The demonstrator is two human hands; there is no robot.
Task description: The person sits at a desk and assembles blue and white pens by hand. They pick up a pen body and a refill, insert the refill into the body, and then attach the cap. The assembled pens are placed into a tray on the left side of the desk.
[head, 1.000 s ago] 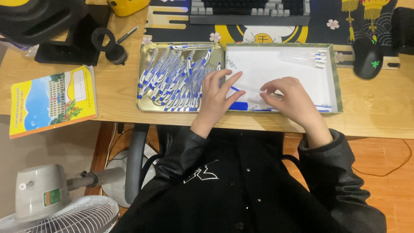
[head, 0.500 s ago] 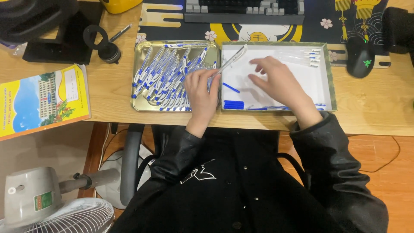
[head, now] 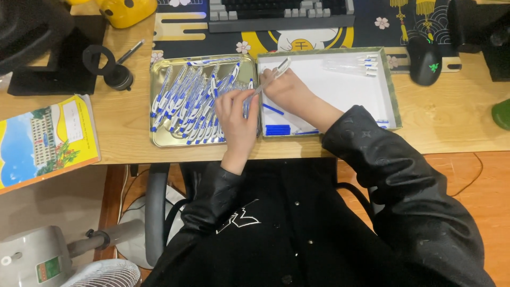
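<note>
Clear pen (head: 272, 77): pinched in right hand (head: 289, 91) fingers; left hand (head: 237, 118), fingers loosely spread, rests on blue-and-white pens (head: 191, 101) in gold tray (head: 159, 139).

A small green-and-red label (head: 49, 268) sits on the grey fan base (head: 32, 260), bottom left.

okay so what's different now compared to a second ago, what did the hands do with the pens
Both hands moved left, from over the white tray toward its border with the gold tray. The right hand now holds a clear pen angled up. The left hand has come over the pile of blue and white pens. The trays, the few pens at the white tray's far corner and the blue parts stayed put.
</note>
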